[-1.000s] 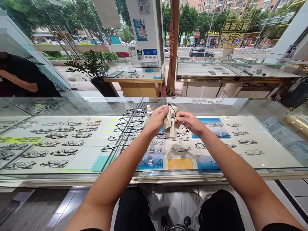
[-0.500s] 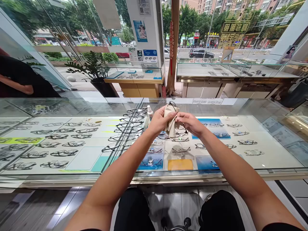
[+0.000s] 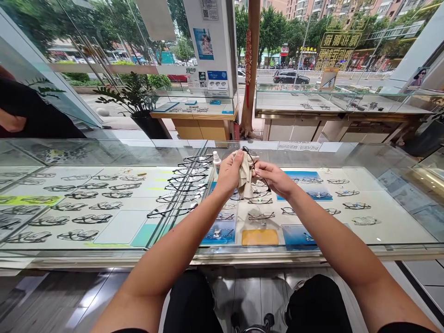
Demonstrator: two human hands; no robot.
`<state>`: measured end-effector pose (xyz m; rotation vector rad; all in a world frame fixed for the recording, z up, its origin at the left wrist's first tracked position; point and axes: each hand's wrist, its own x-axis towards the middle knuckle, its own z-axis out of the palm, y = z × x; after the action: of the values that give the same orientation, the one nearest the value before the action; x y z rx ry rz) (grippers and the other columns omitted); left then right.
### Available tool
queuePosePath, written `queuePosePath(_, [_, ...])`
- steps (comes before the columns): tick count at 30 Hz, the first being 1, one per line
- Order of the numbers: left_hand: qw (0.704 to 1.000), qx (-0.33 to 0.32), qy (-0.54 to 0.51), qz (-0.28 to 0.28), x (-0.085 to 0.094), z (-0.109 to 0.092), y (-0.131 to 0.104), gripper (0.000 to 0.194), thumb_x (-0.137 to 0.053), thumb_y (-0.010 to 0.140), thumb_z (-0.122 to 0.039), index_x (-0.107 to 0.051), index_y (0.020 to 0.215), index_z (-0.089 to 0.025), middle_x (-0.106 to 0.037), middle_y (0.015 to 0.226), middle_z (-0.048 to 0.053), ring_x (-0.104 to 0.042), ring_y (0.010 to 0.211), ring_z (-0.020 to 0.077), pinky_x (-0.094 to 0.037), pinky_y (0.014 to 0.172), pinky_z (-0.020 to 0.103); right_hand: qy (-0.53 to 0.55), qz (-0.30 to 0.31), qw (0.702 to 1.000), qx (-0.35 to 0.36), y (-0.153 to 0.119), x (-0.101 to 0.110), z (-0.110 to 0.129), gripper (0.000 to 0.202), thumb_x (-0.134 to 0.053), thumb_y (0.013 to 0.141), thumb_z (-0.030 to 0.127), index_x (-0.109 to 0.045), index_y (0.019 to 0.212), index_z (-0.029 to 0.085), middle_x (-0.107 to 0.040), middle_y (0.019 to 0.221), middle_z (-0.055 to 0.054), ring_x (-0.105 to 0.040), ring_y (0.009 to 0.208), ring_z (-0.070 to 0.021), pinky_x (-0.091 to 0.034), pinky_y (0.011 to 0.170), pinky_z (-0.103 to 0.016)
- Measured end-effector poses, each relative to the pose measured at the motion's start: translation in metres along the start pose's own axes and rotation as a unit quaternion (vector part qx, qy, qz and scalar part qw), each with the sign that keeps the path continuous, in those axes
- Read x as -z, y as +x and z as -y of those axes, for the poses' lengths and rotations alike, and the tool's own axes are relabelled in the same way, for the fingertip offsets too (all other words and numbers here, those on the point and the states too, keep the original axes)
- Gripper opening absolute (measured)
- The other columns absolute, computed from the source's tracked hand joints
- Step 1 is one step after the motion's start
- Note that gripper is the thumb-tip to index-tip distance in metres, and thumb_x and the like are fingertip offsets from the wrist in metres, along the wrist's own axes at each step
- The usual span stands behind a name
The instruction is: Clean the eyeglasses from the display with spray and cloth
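Note:
Above the glass counter, my left hand [image 3: 230, 173] is closed on a beige cleaning cloth [image 3: 246, 181] with a zigzag edge, its thumb on top. The cloth is bunched around part of a dark-framed pair of eyeglasses [image 3: 251, 162]. My right hand [image 3: 273, 177] pinches the eyeglasses at their right side, and a dark temple arm curves down below its fingers. Most of the lenses are hidden by the cloth and fingers. Just behind my left hand stands a white spray bottle [image 3: 216, 159]. To the left, a row of black eyeglasses [image 3: 185, 187] lies on the counter top.
Under the counter glass [image 3: 391, 226] lie several more eyeglasses, blue display cards [image 3: 307, 185] and a yellow case [image 3: 260, 237]. A person in dark clothing [image 3: 41, 111] stands at far left. Other display cases [image 3: 294, 102] and a potted plant [image 3: 138, 97] are beyond the counter.
My left thumb and the cloth have shifted, uncovering more of the dark frame; the cloth hangs looser. My right hand stays nearly still. The person at left has moved their arm leftward.

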<state>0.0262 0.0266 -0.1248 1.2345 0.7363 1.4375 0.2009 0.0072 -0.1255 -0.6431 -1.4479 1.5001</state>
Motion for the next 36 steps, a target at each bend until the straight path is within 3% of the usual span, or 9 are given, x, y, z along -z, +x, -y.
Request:
queuePosePath(4, [0.998,0.009,-0.062,-0.018,0.004,0.003,0.010,0.066,-0.089,0.076,-0.081,-0.069,0.095,-0.021,-0.077,0.079,0.001,-0.077,0.079,0.0205,-0.058,0.069,0.030,0.023,-0.054,0.998,0.019,0.001,0.008,0.002,0.047,-0.094,0.077,0.063,-0.069,0.084,0.024,-0.066,0.094,-0.003,-0.057,0.090,-0.0200,-0.051,0.084,-0.033])
queuePosePath(10, [0.987,0.038,-0.132,-0.081,0.009,0.001,0.021,0.047,-0.089,0.090,-0.062,-0.068,0.102,-0.022,-0.081,0.097,0.003,-0.078,0.095,0.0208,-0.062,0.086,0.031,0.052,-0.130,0.988,0.072,0.004,0.022,0.013,0.037,-0.093,0.080,0.052,-0.066,0.081,0.026,-0.072,0.137,-0.006,-0.063,0.117,-0.0225,-0.055,0.096,-0.034])
queuePosePath(14, [0.988,0.049,-0.124,-0.075,0.010,-0.007,0.019,0.044,-0.089,0.091,-0.059,-0.065,0.097,-0.022,-0.069,0.079,-0.003,-0.067,0.072,0.0131,-0.057,0.072,0.025,0.057,-0.141,0.986,0.076,0.003,0.025,0.018,0.038,-0.092,0.081,0.053,-0.064,0.082,0.027,-0.074,0.140,-0.006,-0.061,0.135,-0.0247,-0.056,0.105,-0.035])
queuePosePath(19, [0.995,0.026,-0.089,-0.036,0.012,-0.014,0.014,0.051,-0.090,0.086,-0.066,-0.063,0.096,-0.024,-0.045,0.065,-0.008,-0.047,0.055,0.0088,-0.040,0.051,0.022,0.067,-0.133,0.986,0.077,0.002,0.028,0.017,0.039,-0.091,0.084,0.054,-0.063,0.085,0.027,-0.078,0.123,-0.004,-0.066,0.131,-0.0239,-0.057,0.107,-0.037])
queuePosePath(23, [0.994,-0.085,0.021,-0.068,0.020,-0.014,0.016,0.060,-0.093,0.079,-0.071,-0.057,0.080,-0.023,-0.041,0.061,-0.008,-0.038,0.053,0.0079,-0.035,0.049,0.023,0.074,-0.112,0.988,0.077,0.002,0.032,0.017,0.037,-0.091,0.087,0.053,-0.064,0.086,0.028,-0.076,0.102,-0.002,-0.071,0.111,-0.0210,-0.058,0.105,-0.036])
queuePosePath(27, [0.946,-0.257,0.171,-0.096,0.026,-0.013,0.018,0.057,-0.080,0.092,-0.074,-0.064,0.077,-0.022,-0.054,0.063,-0.004,-0.048,0.056,0.0106,-0.040,0.055,0.027,0.072,-0.079,0.991,0.079,0.003,0.036,0.015,0.039,-0.093,0.085,0.054,-0.066,0.083,0.027,-0.075,0.096,-0.002,-0.071,0.102,-0.0194,-0.060,0.099,-0.033])
queuePosePath(31, [0.880,-0.370,0.289,-0.064,0.029,-0.010,0.015,0.049,-0.068,0.104,-0.068,-0.078,0.095,-0.022,-0.075,0.080,0.004,-0.069,0.074,0.0164,-0.053,0.071,0.031,0.052,-0.059,0.994,0.070,0.004,0.041,0.015,0.040,-0.094,0.082,0.055,-0.068,0.080,0.025,-0.074,0.090,-0.003,-0.071,0.093,-0.0189,-0.060,0.091,-0.033])
queuePosePath(34, [0.836,-0.423,0.348,-0.041,0.033,-0.006,0.015,0.053,-0.078,0.095,-0.071,-0.079,0.116,-0.023,-0.075,0.085,0.003,-0.069,0.075,0.0170,-0.055,0.073,0.032,0.026,-0.042,0.997,0.056,0.002,0.043,0.018,0.043,-0.095,0.079,0.057,-0.067,0.076,0.024,-0.072,0.082,-0.004,-0.069,0.087,-0.0198,-0.058,0.086,-0.033])
queuePosePath(36, [0.807,-0.453,0.378,-0.043,0.035,-0.003,0.016,0.071,-0.087,0.085,-0.075,-0.075,0.133,-0.024,-0.075,0.092,0.004,-0.070,0.079,0.0185,-0.058,0.076,0.033,0.007,-0.023,0.999,0.043,0.001,0.043,0.020,0.044,-0.094,0.078,0.058,-0.068,0.073,0.023,-0.071,0.078,-0.004,-0.069,0.085,-0.0203,-0.056,0.085,-0.034])
